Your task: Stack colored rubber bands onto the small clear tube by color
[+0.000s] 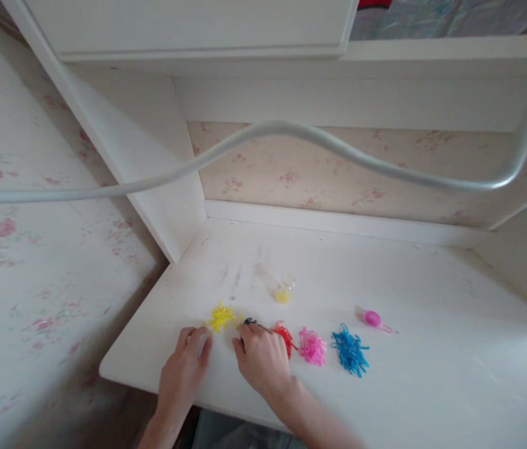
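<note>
Five small heaps of thin, loop-like bands lie in a row on the white desk: yellow bands, black bands, red bands, pink bands and blue bands. My left hand rests beside the yellow heap, thumb and fingers a little apart, with nothing visible in them. Over the black heap, my right hand bends its fingers down and covers most of it, along with part of the red heap. Its fingertips come together at the black bands; what they hold is hidden.
Behind the heaps stands a small clear container with something yellow in it. A pink spoon-like piece lies right of centre. A pale cable crosses the upper view. White shelving overhangs the desk.
</note>
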Demonstrator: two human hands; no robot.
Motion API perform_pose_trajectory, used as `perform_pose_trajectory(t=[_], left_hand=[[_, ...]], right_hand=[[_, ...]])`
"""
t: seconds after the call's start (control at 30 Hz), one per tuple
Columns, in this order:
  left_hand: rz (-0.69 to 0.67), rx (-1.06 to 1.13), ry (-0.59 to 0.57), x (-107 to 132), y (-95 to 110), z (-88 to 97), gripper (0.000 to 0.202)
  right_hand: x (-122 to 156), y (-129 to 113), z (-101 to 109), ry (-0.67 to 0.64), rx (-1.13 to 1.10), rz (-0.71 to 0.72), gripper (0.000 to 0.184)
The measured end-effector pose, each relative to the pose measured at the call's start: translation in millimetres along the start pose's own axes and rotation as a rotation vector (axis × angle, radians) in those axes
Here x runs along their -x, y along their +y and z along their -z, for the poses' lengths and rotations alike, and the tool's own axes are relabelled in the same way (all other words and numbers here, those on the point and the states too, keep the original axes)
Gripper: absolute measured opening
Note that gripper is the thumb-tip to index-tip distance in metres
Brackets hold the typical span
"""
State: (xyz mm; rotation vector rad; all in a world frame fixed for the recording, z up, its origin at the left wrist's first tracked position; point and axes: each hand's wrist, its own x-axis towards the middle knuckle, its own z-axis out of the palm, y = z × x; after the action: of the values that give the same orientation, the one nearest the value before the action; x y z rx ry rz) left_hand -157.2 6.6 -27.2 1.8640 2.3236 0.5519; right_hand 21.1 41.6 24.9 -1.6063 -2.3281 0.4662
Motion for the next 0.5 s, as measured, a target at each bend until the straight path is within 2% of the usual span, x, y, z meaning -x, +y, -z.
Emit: perform_pose_trajectory(t=[0.1,0.23,0.37,0.5], left_hand=[[-0.011,-0.131,-0.048,0,9,-1.1,0.028],[-0.021,-0.141,-0.057,-6,16,-3.7,0.026],[-0.03,-0.099,-0.048,-11,11,-8.9,0.026],[-0.018,-0.013,0.051,-12,0,-16.4,0.027]], right_hand=[[-17,-10,-12,-0.04,0.074,0.033,0.017],[-32,-13,-20,-0.105,0.156,0.031,0.018],[-39,-12,-21,-0.147,0.187,0.033,0.023],[-42,-10,-20,-0.126,0.158,0.047,0.023]])
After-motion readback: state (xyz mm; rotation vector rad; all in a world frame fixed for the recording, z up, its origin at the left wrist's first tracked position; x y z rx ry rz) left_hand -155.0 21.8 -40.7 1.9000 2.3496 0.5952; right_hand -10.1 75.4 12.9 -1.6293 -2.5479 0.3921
